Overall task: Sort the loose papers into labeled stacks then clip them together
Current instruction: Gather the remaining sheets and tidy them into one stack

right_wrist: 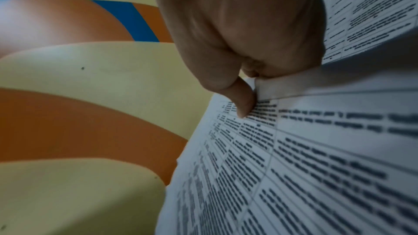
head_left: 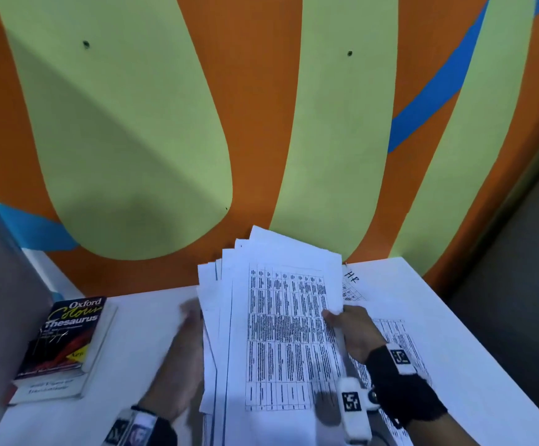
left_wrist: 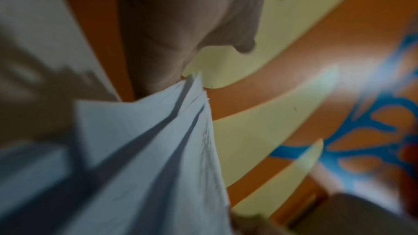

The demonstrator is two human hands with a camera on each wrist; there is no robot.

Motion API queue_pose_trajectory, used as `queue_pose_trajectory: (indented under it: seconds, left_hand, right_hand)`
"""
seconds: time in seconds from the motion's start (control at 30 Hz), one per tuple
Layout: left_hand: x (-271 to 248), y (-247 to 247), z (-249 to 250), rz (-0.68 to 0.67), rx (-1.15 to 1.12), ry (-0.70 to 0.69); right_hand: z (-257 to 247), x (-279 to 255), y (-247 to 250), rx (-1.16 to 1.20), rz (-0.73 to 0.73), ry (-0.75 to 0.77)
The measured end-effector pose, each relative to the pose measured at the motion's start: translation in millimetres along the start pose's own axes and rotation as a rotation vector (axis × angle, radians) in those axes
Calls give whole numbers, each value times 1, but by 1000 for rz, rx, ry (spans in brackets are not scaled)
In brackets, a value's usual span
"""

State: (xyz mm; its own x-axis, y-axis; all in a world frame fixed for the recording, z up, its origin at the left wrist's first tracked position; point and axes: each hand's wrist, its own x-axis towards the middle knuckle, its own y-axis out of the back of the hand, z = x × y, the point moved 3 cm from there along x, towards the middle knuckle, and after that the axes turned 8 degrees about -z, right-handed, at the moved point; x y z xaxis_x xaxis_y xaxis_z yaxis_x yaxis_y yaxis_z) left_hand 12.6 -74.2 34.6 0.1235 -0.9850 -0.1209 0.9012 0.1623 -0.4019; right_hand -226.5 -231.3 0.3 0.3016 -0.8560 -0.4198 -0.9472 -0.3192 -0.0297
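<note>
A big wall (head_left: pixel 261 123) with orange, green and blue shapes stands behind the white table (head_left: pixel 455 333). In the middle of the table, lifted up off it, is a fanned bunch of papers (head_left: pixel 278 317) with printed grids. The right hand (head_left: pixel 355 333) holds the right edge of the bunch, its thumb (right_wrist: pixel 243 103) pinching the top sheet. The left hand (head_left: pixel 184 355) is at the left side of the bunch, behind the sheets. It is blurry, so I cannot tell how its fingers lie. To the right of the bunch, more printed sheets (head_left: pixel 400 342) lie flat on the table, one marked "HR". To the left of the bunch lies a thick thesaurus book (head_left: pixel 65 339).
</note>
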Motion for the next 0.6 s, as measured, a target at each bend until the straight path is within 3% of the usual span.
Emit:
queue_pose_trajectory:
  seconds: [0.07,0.27,0.43,0.5,0.6]
  left_hand:
    - [-2,-3,-8,110,279,-46]
    - [12,1,22,349,576,-287]
    - [9,-20,77,387,721,-597]
    - [7,-27,90,413,734,-663]
    - [9,-28,91,441,739,-711]
  right_hand:
    - [-2,-2,-4,-93,40,66]
    - [-54,-30,-24,-263,-85,429]
    - [-117,-77,-27,-285,164,863]
    - [-131,-93,-27,-171,191,934]
    - [-136,-97,-29,-107,177,907]
